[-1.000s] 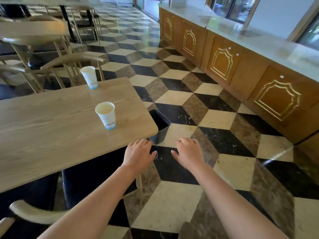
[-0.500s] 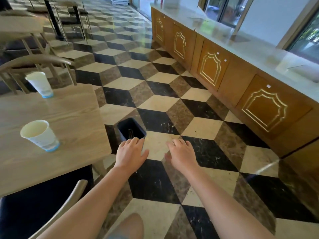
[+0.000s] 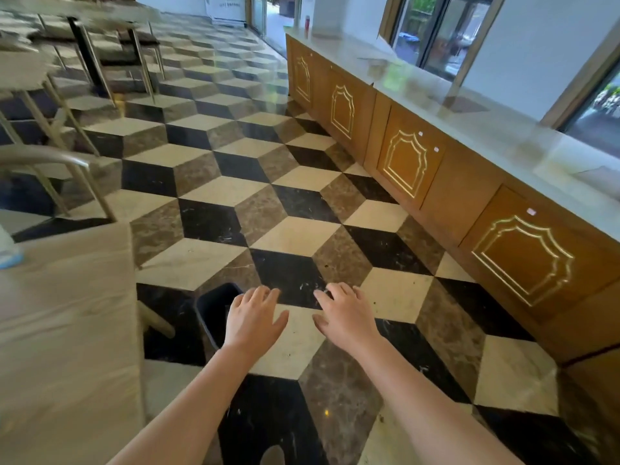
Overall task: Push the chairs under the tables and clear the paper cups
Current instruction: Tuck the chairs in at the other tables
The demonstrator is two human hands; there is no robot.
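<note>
The pale wooden bench (image 3: 67, 330) fills the left side, a curved-back wooden chair (image 3: 50, 162) beyond its far edge, a dark bin (image 3: 211, 310) on the floor off its right edge. Only a blurry sliver of a white paper cup with blue base (image 3: 6, 250) shows at the bench's left. The person's left hand (image 3: 251, 317) and right hand (image 3: 345, 317) hover empty, fingers spread. Looks like between steps; next probably means turning back for the cup.

The near table (image 3: 67, 330) fills the lower left, its pale wood-grain top blurred, its right edge running from near to far. At the far left edge of that top, a paper cup (image 3: 7, 251) shows only as a sliver: white wall with a blue band at the base, standing on the tabletop. Beyond the table's far edge stands a chair (image 3: 60, 172) with a curved pale wooden backrest and slanted legs. Farther left and back, more chairs (image 3: 40, 105) and another table (image 3: 84, 8) appear, blurred.
</note>
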